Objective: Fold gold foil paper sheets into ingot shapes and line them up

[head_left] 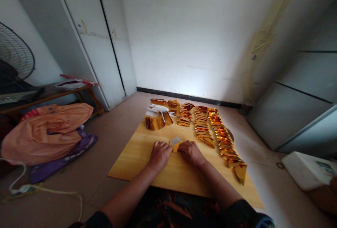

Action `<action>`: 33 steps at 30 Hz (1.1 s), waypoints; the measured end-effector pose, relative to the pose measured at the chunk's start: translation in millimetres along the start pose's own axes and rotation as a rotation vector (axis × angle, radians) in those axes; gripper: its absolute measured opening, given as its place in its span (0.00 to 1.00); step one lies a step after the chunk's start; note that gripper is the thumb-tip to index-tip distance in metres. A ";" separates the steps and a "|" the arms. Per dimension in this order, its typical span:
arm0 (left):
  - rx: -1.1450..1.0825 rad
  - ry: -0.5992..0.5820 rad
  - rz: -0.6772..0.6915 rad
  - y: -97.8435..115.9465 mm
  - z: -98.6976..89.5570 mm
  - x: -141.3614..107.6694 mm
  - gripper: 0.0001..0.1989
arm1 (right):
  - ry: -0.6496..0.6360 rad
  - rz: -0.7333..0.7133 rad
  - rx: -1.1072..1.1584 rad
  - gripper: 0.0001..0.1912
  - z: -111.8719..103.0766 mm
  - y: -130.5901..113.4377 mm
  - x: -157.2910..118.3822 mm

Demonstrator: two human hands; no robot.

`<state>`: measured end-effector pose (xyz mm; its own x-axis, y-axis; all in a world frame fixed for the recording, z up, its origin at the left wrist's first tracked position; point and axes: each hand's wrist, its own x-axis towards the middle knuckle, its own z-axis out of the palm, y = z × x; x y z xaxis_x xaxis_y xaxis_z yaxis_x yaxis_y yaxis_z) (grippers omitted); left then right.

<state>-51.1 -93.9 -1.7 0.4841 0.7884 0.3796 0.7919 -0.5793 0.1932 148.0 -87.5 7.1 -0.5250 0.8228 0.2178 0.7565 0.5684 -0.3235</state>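
Observation:
A small sheet of gold foil paper (176,141), with a pale greyish face showing, lies on the wooden board in front of me. My left hand (160,155) has its fingers curled on the sheet's left edge. On the opposite edge, my right hand (191,153) pinches the paper with bent fingers. Both thumbs are mostly hidden. Rows of folded gold foil pieces (223,140) stretch along the board's right side. Beyond my hands sits a stack of gold foil sheets (156,122), and near it is a white bundle (158,108).
The wooden board (129,158) reaches close to my lap. At left, an orange bag (47,129) and a purple bag (63,158) lie by a cord (60,192). A white box (306,170) stands at right. A fan (15,52) and cabinet (86,38) are farther left.

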 end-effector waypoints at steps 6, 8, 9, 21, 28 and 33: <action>0.002 0.013 -0.012 -11.9 0.3 1.1 0.10 | -0.031 -0.085 0.082 0.08 6.4 -14.5 -1.3; 0.015 0.020 0.002 -12.0 -0.2 2.2 0.10 | 0.004 -0.087 0.127 0.07 9.8 -11.0 -2.1; 0.022 0.024 0.008 -11.6 -0.9 3.1 0.10 | 0.026 -0.082 0.148 0.06 11.2 -8.4 -2.7; 0.034 -0.052 0.026 -7.7 -2.8 11.7 0.06 | 0.057 -0.158 -0.072 0.11 17.9 -3.0 -5.8; 0.112 -0.046 0.027 0.6 -2.6 6.4 0.07 | -0.012 -0.134 -0.229 0.11 14.3 -9.0 -7.2; 0.152 -0.027 0.026 4.4 0.1 1.4 0.08 | 0.028 -0.094 -0.169 0.09 12.9 -6.5 -10.3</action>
<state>-46.9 -95.2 -0.4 0.5133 0.7803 0.3573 0.8252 -0.5631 0.0440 143.5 -99.7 -4.9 -0.5874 0.7643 0.2659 0.7605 0.6337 -0.1414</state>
